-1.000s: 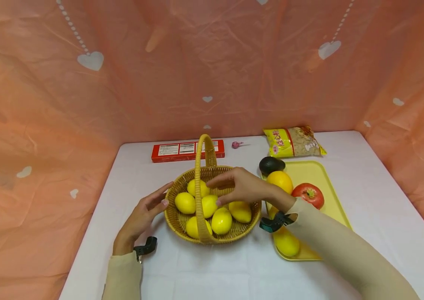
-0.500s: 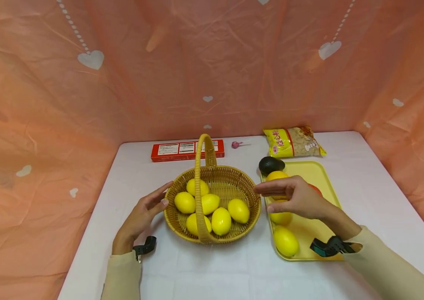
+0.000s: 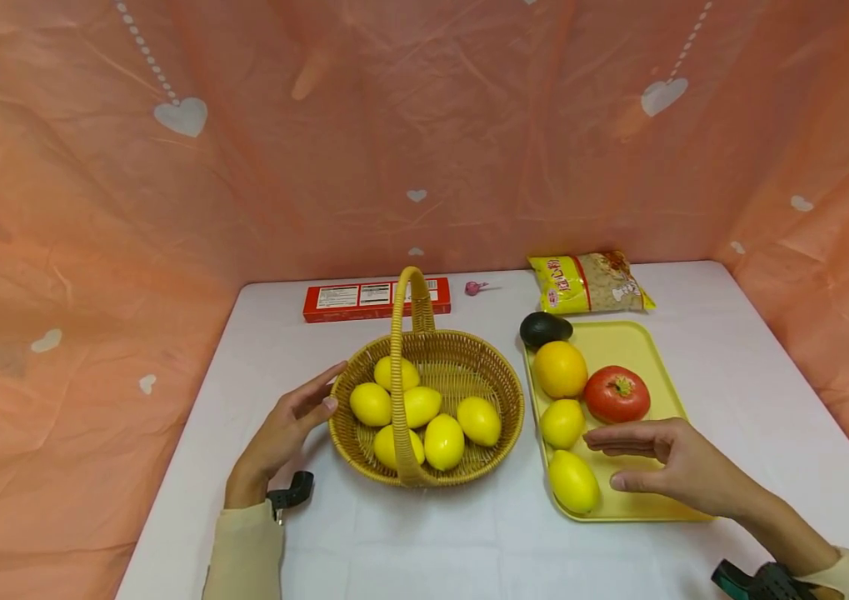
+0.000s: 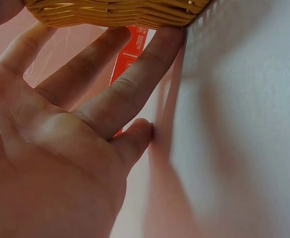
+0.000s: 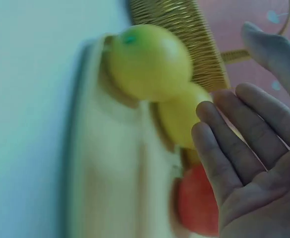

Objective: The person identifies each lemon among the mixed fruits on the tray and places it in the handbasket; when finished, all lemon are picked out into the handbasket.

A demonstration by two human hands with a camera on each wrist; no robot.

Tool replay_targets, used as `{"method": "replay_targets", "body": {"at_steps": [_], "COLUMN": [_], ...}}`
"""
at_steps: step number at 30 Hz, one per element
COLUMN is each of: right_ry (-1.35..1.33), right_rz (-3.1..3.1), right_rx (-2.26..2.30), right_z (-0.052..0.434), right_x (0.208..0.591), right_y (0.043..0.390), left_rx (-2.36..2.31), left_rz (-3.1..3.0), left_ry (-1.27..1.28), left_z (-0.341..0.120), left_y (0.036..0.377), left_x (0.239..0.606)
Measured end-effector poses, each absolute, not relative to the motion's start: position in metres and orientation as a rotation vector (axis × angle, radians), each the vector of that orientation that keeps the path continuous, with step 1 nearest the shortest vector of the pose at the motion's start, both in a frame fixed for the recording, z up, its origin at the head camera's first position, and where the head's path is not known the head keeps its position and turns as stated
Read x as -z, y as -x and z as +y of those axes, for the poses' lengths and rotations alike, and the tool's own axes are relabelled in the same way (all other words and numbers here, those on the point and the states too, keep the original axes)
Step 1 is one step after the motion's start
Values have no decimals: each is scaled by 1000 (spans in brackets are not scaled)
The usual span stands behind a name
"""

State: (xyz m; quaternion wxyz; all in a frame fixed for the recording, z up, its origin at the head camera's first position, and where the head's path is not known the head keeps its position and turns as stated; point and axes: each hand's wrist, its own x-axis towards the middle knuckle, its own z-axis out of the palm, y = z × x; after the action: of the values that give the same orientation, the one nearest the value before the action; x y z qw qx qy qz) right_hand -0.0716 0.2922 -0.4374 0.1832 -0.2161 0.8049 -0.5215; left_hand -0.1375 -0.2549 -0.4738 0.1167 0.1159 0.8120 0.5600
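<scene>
A woven basket (image 3: 499, 379) with a tall arched handle stands mid-table, holding several yellow lemons (image 3: 479, 421). At its left side is my left hand (image 3: 282, 433), fingers spread and fairly straight; in the left wrist view its fingertips touch the wicker wall. My right hand (image 3: 686, 467) hovers over the front right of a yellow tray (image 3: 619, 337), fingers extended, thumb apart, palm free. Nearest to it are two lemons in the tray, the front lemon (image 3: 574, 482) and the one behind it (image 3: 562, 424). A red pomegranate-like fruit (image 3: 617, 394) and an orange (image 3: 561, 369) lie further back.
An avocado (image 3: 545, 330) rests at the tray's back left corner. Behind the tray lies a yellow snack-like bag (image 3: 589, 283). A red box (image 3: 377, 300) and a small pink lollipop (image 3: 473, 288) are near the back edge. Pink cloth (image 3: 469, 167) walls the table.
My right hand has left the inside of the basket and moved right and toward me, over the tray. The rightmost lemon in the basket shifted slightly. My left hand stays at the basket.
</scene>
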Motion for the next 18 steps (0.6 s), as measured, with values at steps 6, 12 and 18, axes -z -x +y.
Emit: {"method": "replay_targets", "body": {"at_steps": [6,12,18], "right_ry": [639,714,698], "right_rz": [2374,2465,2540], "right_rx": [1365,1340,1257], "right_z": [289,274,267], "right_x": [455,468,470], "right_y": [61,60,58], "left_rx": [-1646,-1652,-1644], "left_rz": [2363,2356,2359], "left_ry": [-319,-317,-311], "left_z": [-256,-256,-255], "left_y": [138,138,138], "left_x": [473,473,474]}}
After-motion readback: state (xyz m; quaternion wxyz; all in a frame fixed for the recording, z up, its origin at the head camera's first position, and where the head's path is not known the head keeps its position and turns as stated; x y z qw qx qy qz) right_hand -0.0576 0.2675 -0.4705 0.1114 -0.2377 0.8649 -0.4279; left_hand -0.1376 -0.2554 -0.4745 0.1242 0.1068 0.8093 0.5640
